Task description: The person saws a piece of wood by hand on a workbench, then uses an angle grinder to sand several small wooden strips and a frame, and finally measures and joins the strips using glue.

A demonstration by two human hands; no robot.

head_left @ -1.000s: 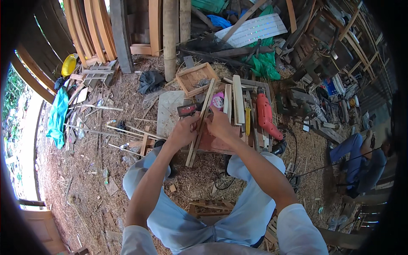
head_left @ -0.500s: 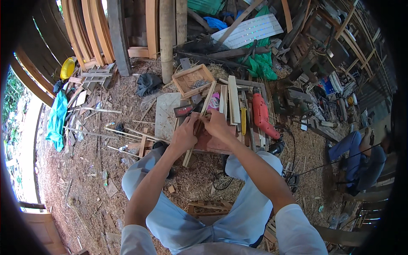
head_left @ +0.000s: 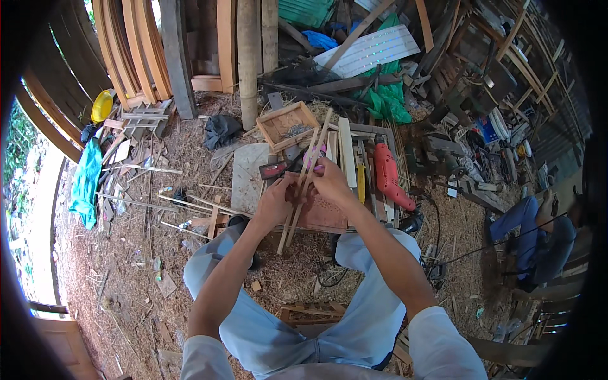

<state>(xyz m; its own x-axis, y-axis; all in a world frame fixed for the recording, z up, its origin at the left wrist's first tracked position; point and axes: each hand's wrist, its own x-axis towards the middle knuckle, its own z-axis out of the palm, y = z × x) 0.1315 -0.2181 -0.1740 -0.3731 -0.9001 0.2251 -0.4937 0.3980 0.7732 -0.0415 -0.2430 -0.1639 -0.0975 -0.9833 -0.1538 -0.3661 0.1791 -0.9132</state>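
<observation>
Two thin wooden strips (head_left: 322, 134) are held up between my hands, slanting from upper right to lower left with a narrow gap between them. My left hand (head_left: 275, 201) closes on them from the left, its fingertips at their middle. From the other side my right hand (head_left: 330, 182) grips them slightly higher. Which finger holds which strip is hidden. Below the strips lies a reddish-brown wooden board (head_left: 323, 215). Close beyond my hands are a dark tool with a red part (head_left: 272, 170) and a pink object (head_left: 311, 156), partly covered.
A red power drill (head_left: 389, 171), a yellow-handled tool (head_left: 361, 180) and pale wood pieces (head_left: 346, 152) lie right of my hands. Beyond stands a wooden tray (head_left: 288, 125) with small metal bits. Wood scraps and shavings cover the floor (head_left: 133, 266). Another person (head_left: 532, 234) sits at right.
The two strips, close together before, now show spread apart, and one reaches farther up. My right hand has shifted slightly; the left stays near the same spot.
</observation>
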